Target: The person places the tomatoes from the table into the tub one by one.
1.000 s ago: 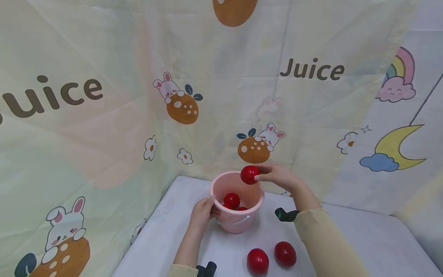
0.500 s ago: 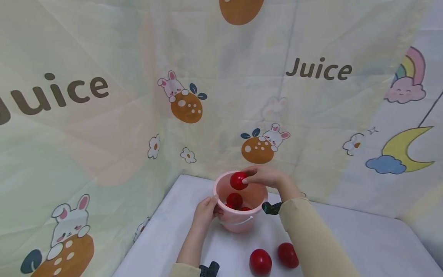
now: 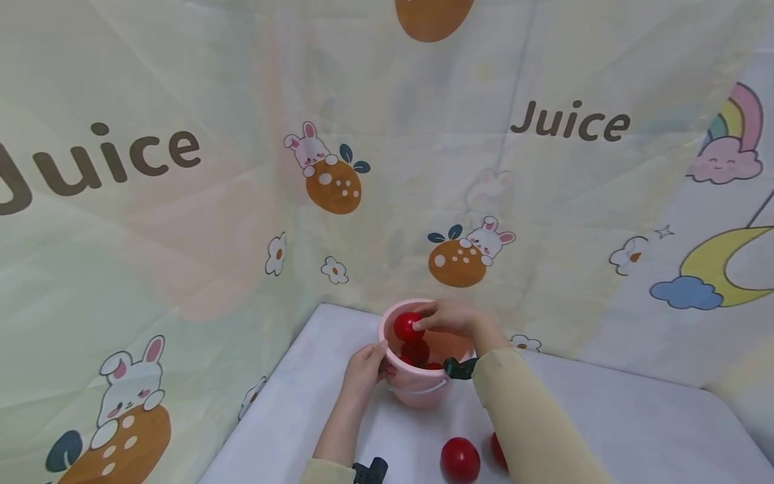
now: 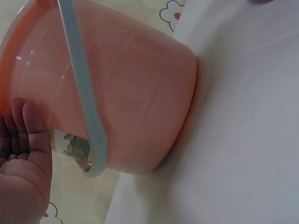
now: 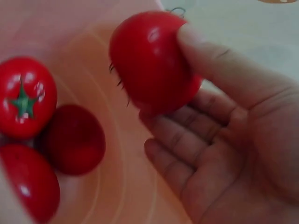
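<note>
A pink bucket stands on the white table. My left hand grips its rim at the left, thumb on the rim and fingers against the outer wall. In my right hand is a red tomato, pinched between thumb and fingers inside the bucket's mouth. The right wrist view shows this held tomato above the bucket's inner wall. Three tomatoes lie lower in the bucket, one with a green star-shaped stem end, the others a dark red tomato and one at the edge.
A tomato rests on the table in front of the bucket. Beside it another tomato is mostly hidden by the right sleeve. The bucket's pale handle hangs down its side. A printed cloth hangs behind the table.
My right hand has carried the tomato leftward and down, from over the bucket's far right rim into its mouth. My left hand keeps its grip. The view has turned slightly left.
</note>
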`<action>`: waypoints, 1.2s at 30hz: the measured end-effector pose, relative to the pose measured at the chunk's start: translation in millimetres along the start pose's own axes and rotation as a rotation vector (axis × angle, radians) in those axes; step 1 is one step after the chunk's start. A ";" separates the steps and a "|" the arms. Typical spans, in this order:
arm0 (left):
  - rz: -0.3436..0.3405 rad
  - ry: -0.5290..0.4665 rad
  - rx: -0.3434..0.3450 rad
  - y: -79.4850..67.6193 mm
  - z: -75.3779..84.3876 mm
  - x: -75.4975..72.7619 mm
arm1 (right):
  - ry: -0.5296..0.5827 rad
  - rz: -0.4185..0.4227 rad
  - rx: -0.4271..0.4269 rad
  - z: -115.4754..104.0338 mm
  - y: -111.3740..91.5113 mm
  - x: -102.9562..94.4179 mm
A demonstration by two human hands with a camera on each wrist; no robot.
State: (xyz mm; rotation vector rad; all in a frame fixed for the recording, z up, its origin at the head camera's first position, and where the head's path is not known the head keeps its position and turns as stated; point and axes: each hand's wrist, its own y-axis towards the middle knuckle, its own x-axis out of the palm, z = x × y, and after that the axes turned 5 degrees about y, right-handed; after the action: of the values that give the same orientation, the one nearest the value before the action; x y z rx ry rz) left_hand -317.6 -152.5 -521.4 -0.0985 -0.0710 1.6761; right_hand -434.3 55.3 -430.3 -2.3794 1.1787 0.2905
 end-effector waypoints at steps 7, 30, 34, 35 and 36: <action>0.002 0.008 -0.002 1.6 -0.7 -0.4 | -0.025 -0.006 0.029 3.5 8.4 7.9; -0.003 0.016 -0.008 3.1 -0.7 -0.5 | -0.019 -0.029 -0.002 5.0 11.9 12.6; 0.001 0.014 -0.012 2.7 0.0 -0.3 | 0.003 0.001 0.019 -4.2 5.0 8.9; 0.002 0.015 -0.012 2.5 0.2 -0.3 | 0.005 0.005 0.022 -7.1 2.9 7.4; 0.003 0.016 -0.010 2.2 0.3 -0.4 | -0.005 0.010 0.019 -10.0 1.0 5.7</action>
State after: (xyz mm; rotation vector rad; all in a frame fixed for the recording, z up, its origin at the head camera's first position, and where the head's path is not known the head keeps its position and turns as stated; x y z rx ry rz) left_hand -319.7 -153.2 -521.4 -0.1192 -0.0675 1.6776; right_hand -431.8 45.8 -424.1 -2.3559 1.1870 0.2872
